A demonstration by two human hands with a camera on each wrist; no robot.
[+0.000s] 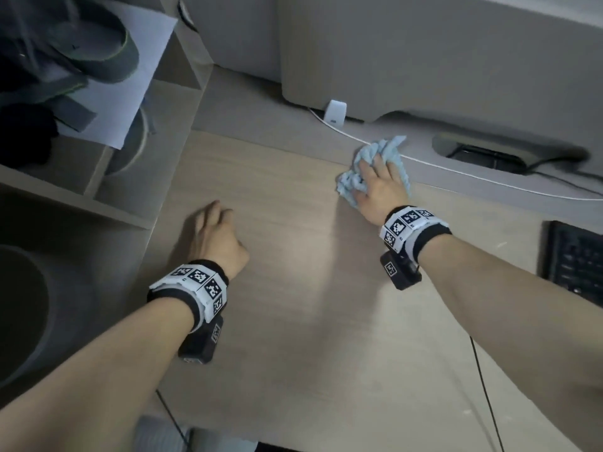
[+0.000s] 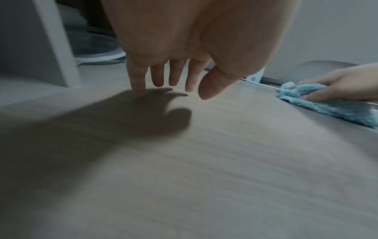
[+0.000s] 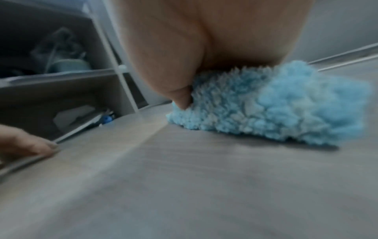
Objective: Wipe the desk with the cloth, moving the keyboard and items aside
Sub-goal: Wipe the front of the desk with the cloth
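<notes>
Blue cloth (image 1: 375, 168) under right hand (image 1: 378, 187) at desk (image 1: 293, 305) back edge, left hand (image 1: 218, 236) resting apart

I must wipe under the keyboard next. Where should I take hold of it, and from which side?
Judging by the head view, grip the keyboard at its near-left corner, coming from the left over bare desk. Only that end shows; it lies flat. The left hand holds nothing; the right hand holds the cloth.

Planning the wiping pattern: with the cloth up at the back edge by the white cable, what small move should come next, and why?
Probably drag the blue cloth toward the near edge under the right hand: it sits at the desk back edge beside the white cable, with bare wood in front.
</notes>
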